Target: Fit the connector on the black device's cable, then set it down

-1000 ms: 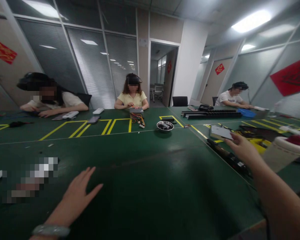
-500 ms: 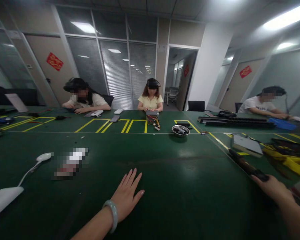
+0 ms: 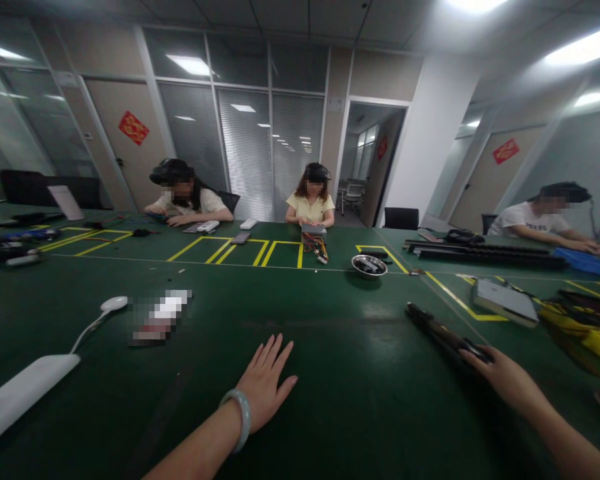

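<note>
My left hand (image 3: 265, 383) lies palm down on the green table, its fingers stretched out and spread, holding nothing. A pale green bangle (image 3: 243, 419) circles its wrist. On the right, the fingers of my right hand (image 3: 495, 375) are wrapped round the near end of a long dark rod-shaped tool (image 3: 443, 337). The tool points away from me and to the left, over the table; I cannot make out its exact kind. Left of my left hand lies a blurred-out flat thing (image 3: 163, 317).
A white power strip (image 3: 35, 387) with a cord lies at left. Ahead stands a metal bowl (image 3: 369, 268) of small dark parts. At right are a grey box (image 3: 505, 300) and a yellow-and-black bag (image 3: 580, 320). Several people sit across the green table (image 3: 330, 313).
My right hand has moved left with the dark tool, away from the grey box and further over the table. My left hand keeps its flat pose. The view has shifted slightly.
</note>
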### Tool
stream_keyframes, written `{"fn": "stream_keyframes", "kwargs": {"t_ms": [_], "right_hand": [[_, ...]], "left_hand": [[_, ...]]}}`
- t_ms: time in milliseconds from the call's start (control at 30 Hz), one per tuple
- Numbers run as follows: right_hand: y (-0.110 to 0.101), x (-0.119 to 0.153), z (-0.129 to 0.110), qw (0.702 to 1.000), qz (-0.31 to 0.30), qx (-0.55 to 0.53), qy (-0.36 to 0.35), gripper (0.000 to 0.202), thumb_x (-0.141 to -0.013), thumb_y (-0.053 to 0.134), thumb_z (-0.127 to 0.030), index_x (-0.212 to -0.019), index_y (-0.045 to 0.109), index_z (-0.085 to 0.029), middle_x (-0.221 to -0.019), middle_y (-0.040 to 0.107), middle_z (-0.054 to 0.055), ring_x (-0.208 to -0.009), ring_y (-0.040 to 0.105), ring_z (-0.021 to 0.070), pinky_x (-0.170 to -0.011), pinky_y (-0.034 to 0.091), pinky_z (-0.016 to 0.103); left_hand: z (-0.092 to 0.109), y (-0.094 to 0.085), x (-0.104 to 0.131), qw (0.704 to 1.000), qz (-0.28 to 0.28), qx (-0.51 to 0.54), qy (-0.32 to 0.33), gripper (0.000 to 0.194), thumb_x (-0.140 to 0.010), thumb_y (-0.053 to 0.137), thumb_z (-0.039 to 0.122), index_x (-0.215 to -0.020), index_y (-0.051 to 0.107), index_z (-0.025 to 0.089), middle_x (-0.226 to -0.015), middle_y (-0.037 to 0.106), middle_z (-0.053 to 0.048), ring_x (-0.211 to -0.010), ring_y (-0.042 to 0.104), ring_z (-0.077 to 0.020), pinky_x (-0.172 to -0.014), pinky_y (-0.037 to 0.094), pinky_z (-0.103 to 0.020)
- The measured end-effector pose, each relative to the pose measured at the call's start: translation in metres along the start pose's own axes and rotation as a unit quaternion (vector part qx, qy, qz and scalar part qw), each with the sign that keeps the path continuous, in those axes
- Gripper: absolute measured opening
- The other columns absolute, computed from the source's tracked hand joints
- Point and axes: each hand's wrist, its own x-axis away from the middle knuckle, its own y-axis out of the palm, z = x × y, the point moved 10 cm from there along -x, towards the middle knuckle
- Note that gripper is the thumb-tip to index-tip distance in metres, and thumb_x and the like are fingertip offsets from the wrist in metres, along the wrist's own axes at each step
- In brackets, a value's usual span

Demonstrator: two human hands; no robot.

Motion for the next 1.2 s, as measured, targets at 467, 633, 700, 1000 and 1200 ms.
{"fn": "stream_keyframes", "kwargs": {"t_ms": [467,633,700,1000,1200], "right_hand": [[0.096,0.174,-0.32,0.878,-0.224,-0.12,-0.406,0.046,-0.077,0.066,-0.047,-0.115,0.059,-0.022,-0.111,0.062,0.007,-0.098,0.058,0.0233,-0.087,0.043,0.033],[0.109,0.199,-0.366,0.843,-0.207,-0.09,-0.489,0.052,-0.075,0.07,-0.048,-0.118,0.058,-0.022,-0.114,0.061,0.006,-0.105,0.056,0.0241,-0.095,0.039,0.035],[0.111,0.2,-0.367,0.845,-0.209,-0.076,-0.485,0.062,-0.074,0.071,-0.049,-0.128,0.053,-0.022,-0.123,0.058,0.008,-0.113,0.053,0.0262,-0.1,0.036,0.038],[0.063,0.163,-0.239,0.93,-0.183,-0.088,-0.305,0.064,-0.084,0.056,-0.051,-0.14,0.04,-0.025,-0.137,0.048,0.008,-0.121,0.05,0.0264,-0.099,0.041,0.041],[0.064,0.218,-0.137,0.966,-0.083,-0.082,-0.23,0.058,-0.09,0.045,-0.053,-0.14,0.041,-0.025,-0.14,0.046,0.007,-0.13,0.041,0.0262,-0.106,0.038,0.043]], "left_hand": [[0.047,-0.033,0.015,0.984,0.116,-0.065,0.117,0.08,-0.087,0.044,0.058,-0.149,0.004,0.028,-0.158,0.002,-0.004,-0.143,0.011,-0.0297,-0.115,0.016,-0.053],[0.042,-0.032,0.01,0.985,0.121,-0.055,0.111,0.074,-0.089,0.042,0.057,-0.149,0.01,0.028,-0.156,0.019,-0.004,-0.141,0.023,-0.0259,-0.116,0.017,-0.049],[0.038,-0.031,0.008,0.986,0.119,-0.05,0.108,0.07,-0.091,0.041,0.055,-0.149,0.013,0.027,-0.154,0.024,-0.004,-0.139,0.026,-0.0248,-0.117,0.017,-0.048],[0.033,-0.028,0.003,0.989,0.106,-0.04,0.092,0.062,-0.091,0.039,0.053,-0.147,0.021,0.032,-0.151,0.031,-0.002,-0.137,0.03,-0.0272,-0.115,0.019,-0.053],[0.029,-0.026,-0.003,0.99,0.106,-0.024,0.096,0.061,-0.09,0.04,0.053,-0.145,0.024,0.033,-0.149,0.034,-0.002,-0.136,0.031,-0.027,-0.114,0.019,-0.054]]}}
